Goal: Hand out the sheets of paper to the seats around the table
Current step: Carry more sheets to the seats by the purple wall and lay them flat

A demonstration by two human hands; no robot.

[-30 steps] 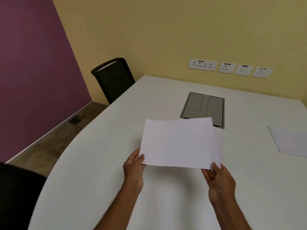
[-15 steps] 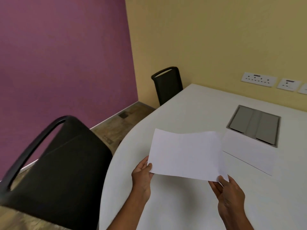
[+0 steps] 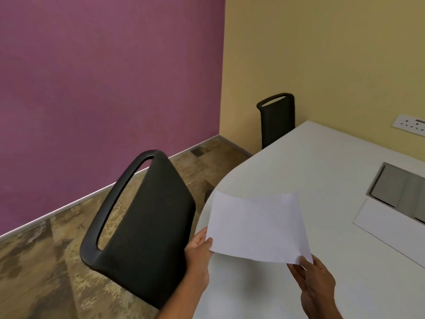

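The white desk has a round edge. One sheet of paper is held up just over it. The left hand pinches its near left corner and the right hand pinches its near right corner. Another sheet lies flat on the desk, touching a grey lid set in the top. A near black chair stands close to the desk. A far black chair stands by the yellow wall. The purple wall meets a brown floor.
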